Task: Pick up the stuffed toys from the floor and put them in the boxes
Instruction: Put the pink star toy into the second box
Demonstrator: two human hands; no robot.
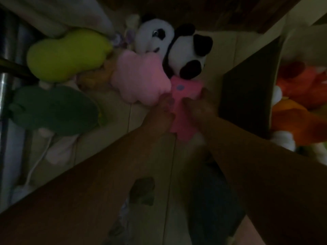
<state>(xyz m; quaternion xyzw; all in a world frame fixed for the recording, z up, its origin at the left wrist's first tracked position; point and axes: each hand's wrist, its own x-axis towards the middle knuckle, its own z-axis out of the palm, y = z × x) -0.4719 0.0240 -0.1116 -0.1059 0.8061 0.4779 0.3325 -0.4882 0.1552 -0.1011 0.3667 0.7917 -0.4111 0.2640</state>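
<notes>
The pale tiled floor carries stuffed toys: a yellow-green plush, a dark green plush near it, and a pink plush touching a panda. A white cable trails at the left, and a cardboard box stands at the right.

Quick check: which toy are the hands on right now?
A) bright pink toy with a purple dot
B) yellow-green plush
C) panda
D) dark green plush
A: the left hand and right hand both grip the bright pink toy from either side.
</notes>
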